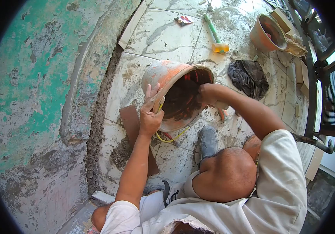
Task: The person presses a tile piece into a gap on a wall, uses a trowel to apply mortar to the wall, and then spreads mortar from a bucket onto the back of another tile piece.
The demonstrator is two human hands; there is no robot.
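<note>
A worn orange-grey bucket [150, 76] is tipped on the tiled floor, its mouth turned toward me. Dark, wet-looking residue coats its inside. My left hand [151, 113] grips the bucket's left rim, fingers along the outer wall and thumb by the yellow handle [174, 139]. Reaching into the mouth from the right is my right hand [209, 94]; its fingers are hidden in the shadow, so what they hold cannot be made out. A brown flat board [130, 121] lies beneath my left forearm.
A green-handled mallet [219, 46] and a small packet [184, 20] lie beyond the bucket. Crumpled black plastic [249, 79] is to the right, with a second bucket [261, 37] farther back. A peeling green wall [39, 85] borders the left, with a rough gap along its base.
</note>
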